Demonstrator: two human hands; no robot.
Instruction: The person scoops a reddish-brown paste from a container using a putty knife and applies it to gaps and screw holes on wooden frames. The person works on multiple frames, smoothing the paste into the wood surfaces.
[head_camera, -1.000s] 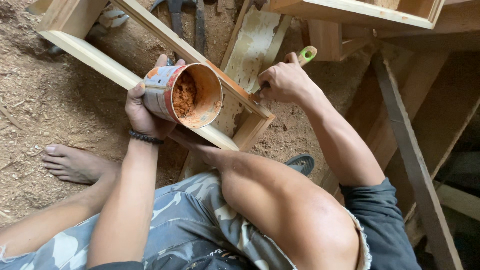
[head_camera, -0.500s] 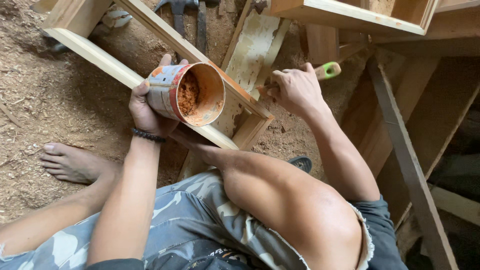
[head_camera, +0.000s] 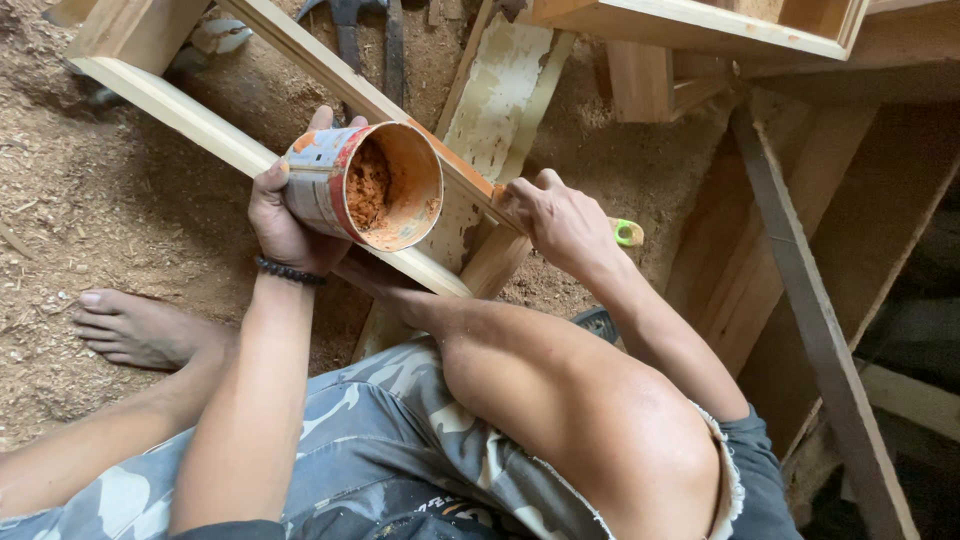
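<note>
Below me I see the sawdust-strewn dirt floor (head_camera: 90, 200), on which everything rests. Across it lies the pale, unfinished wooden frame (head_camera: 190, 115) of long planed bars, meeting at a corner joint just beside my bent knee. A second light wooden box frame (head_camera: 690, 25) stands at the top right, with dark rough planks (head_camera: 800, 290) leaning beneath it. My bare foot (head_camera: 135, 328) is planted flat on the floor at the left. My left hand (head_camera: 285, 220), a dark beaded bracelet (head_camera: 290, 271) at the wrist, is clenched round the cylindrical paint-stained tin can (head_camera: 365, 185), which is held tilted above the frame bar with its open mouth towards me; inside it sits a lump of orange-brown putty (head_camera: 368, 190). My right hand (head_camera: 560, 220) is closed on a small tool with a green handle (head_camera: 628, 233), its working end pressed at the frame's corner joint; the blade itself is hidden by the fingers.
</note>
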